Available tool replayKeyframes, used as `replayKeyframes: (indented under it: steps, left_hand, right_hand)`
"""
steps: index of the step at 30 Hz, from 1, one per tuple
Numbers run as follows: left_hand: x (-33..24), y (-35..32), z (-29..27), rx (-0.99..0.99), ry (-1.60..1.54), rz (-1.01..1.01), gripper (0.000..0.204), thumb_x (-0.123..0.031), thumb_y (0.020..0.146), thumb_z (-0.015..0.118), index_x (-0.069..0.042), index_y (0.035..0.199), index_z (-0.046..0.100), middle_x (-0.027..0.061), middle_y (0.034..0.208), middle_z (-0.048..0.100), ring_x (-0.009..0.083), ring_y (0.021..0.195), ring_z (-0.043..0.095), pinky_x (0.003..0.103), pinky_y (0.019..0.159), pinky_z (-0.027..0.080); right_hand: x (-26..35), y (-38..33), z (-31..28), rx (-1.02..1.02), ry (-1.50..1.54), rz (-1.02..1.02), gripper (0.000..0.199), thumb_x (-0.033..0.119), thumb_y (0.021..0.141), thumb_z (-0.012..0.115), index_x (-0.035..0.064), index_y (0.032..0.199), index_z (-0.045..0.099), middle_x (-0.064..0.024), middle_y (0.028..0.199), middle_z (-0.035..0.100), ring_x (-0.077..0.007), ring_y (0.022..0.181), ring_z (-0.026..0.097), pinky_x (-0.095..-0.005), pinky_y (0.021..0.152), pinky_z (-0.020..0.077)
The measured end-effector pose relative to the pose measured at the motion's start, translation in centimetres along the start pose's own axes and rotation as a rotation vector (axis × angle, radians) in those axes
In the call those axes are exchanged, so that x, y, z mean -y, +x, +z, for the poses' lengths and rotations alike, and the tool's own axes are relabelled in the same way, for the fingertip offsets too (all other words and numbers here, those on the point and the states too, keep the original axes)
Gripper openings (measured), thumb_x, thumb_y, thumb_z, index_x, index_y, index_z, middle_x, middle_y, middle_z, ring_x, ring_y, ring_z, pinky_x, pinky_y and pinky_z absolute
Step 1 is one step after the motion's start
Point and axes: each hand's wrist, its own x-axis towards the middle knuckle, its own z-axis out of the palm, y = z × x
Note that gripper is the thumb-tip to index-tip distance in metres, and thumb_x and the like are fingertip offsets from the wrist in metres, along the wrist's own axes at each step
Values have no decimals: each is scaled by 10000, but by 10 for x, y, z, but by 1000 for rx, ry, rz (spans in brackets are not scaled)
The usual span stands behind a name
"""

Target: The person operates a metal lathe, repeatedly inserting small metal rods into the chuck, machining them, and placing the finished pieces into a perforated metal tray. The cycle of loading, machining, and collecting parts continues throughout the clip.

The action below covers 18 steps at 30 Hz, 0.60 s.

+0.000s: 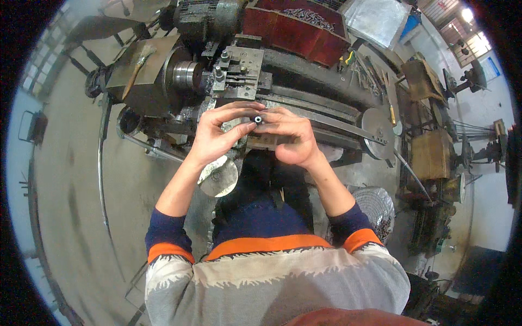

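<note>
A small dark cylindrical metal part (258, 119) with a bright ring-shaped end and a hole sits between my fingertips. My left hand (218, 130) pinches it from the left with thumb and fingers. From the right, my right hand (292, 135) closes its fingers on the same part; most of the part is hidden by the fingers. Both hands are above the near side of a lathe, just in front of its tool post (239, 68). The shiny chuck (186, 75) is to the left of the tool post.
A brush (138, 70) lies on the headstock cover. Behind the lathe stands a dark red bin (293, 35) with many small metal pieces. Lathe rails (321, 111) run right to a round handwheel (377, 133). A round disc (218, 176) is below my left wrist. A woven basket (372, 206) stands at right.
</note>
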Motion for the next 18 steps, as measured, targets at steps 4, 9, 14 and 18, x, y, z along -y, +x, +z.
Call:
replayKeyframes:
  steps: [4,9,14,18]
  left_hand:
    - [2,-3,3,-36,17,-1,184,-10,719,618,5,899,653,114,983,637,205,940,600,295,825,457]
    - [5,-7,3,-108,140,10,142,-12,712,626,18,850,645,125,949,637,226,898,609,303,797,459]
    - [-3,-21,-21,-127,257,-122,188,-36,713,634,12,895,637,122,950,636,222,904,605,300,803,450]
    - [7,-43,-44,-196,219,-286,215,-25,707,621,16,918,632,111,921,638,178,879,595,276,793,437]
  right_hand:
    - [1,1,4,-16,20,12,389,256,593,592,38,910,650,-142,1017,610,-332,909,558,-379,805,444]
    - [-3,3,-1,35,33,57,353,212,588,594,52,895,659,-144,999,613,-326,903,561,-374,798,450]
    - [-45,19,-48,30,-264,56,300,196,578,605,63,839,669,-140,961,617,-297,874,579,-368,792,458]
    - [-97,97,-114,-69,-567,276,398,174,568,609,81,954,649,-156,1030,592,-314,920,565,-349,837,443]
